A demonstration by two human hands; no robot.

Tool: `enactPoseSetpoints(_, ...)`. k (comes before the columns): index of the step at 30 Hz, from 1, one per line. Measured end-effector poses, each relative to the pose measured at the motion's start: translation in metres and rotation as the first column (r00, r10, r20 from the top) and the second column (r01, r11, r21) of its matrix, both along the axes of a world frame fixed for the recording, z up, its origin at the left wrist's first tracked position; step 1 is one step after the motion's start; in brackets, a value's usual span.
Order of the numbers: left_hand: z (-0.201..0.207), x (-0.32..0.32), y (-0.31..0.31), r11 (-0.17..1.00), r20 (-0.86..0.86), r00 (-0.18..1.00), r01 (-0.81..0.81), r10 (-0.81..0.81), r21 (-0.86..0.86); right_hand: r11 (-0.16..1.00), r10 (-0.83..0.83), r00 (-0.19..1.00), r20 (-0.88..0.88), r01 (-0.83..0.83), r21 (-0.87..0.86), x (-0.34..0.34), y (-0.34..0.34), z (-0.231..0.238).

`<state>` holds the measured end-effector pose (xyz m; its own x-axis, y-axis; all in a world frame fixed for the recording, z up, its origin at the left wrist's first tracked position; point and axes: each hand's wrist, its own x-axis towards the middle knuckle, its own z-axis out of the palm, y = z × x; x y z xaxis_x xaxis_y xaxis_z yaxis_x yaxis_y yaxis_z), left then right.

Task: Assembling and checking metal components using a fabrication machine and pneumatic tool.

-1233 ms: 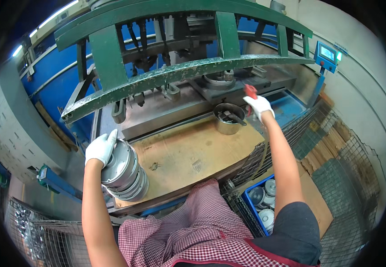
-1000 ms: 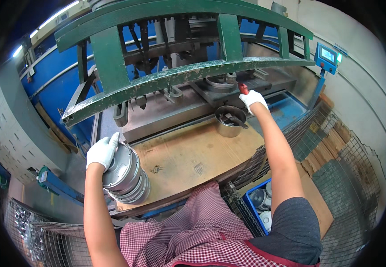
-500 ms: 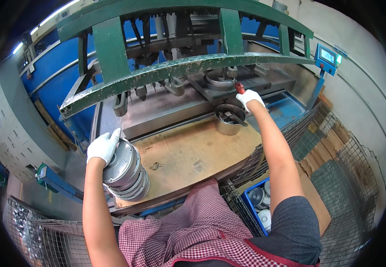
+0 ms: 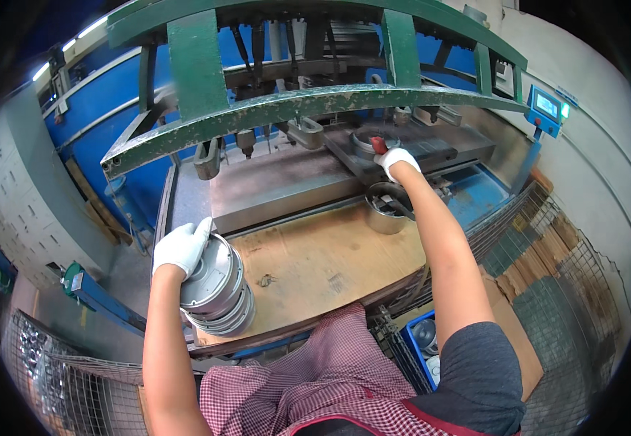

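On the left, my white-gloved left hand (image 4: 181,249) grips the rim of the top round metal lid (image 4: 215,278), fingers partly hidden behind it. That lid sits tilted on a stack of similar grey metal lids (image 4: 237,316) at the board's left end. My gloved right hand (image 4: 398,160) is closed around a red-handled tool (image 4: 378,144), whose working end I cannot make out. The tool is at the round metal die (image 4: 362,138) on the press bed. Just below that hand stands a metal pot (image 4: 386,220) with a dark-handled implement in it.
A green press frame (image 4: 272,109) spans overhead, with clamps and nozzles hanging below. A brown board (image 4: 315,254) covers the bench front. At right are a blue control panel (image 4: 545,105) and wire mesh (image 4: 548,218). A blue crate (image 4: 421,356) of metal parts stands below.
My right hand has brought the red-handled tool slightly left over the die. My left hand stays at the top lid. The whole view has shifted a little.
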<state>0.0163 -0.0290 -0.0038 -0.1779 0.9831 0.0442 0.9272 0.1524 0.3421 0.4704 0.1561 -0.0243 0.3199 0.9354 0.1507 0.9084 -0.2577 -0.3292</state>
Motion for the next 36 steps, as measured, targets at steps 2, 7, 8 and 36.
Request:
enactPoseSetpoints(2, 0.006, 0.002, -0.003, 1.000, -0.003, 1.000, -0.012, 0.012, -0.009, 1.000, 0.020, 1.000, 0.008, -0.020, -0.016, 0.000, 0.008, 0.004)
enactPoseSetpoints(7, -0.005, 0.000, -0.002, 1.000, 0.003, 1.000, -0.004, 0.004, -0.002, 0.998, 0.036, 0.999, 0.026, -0.035, -0.042, -0.008, 0.030, -0.012)
enactPoseSetpoints(8, -0.006, -0.001, -0.002, 1.000, 0.003, 1.000, -0.004, 0.004, -0.003, 0.998, 0.052, 0.998, 0.040, -0.051, -0.031, -0.012, 0.031, -0.015)
enactPoseSetpoints(36, -0.001, 0.001, -0.001, 0.998, -0.036, 0.999, -0.002, 0.000, -0.060, 0.838, -0.544, 0.839, 0.014, 0.543, 0.062, 0.127, -0.213, -0.123)
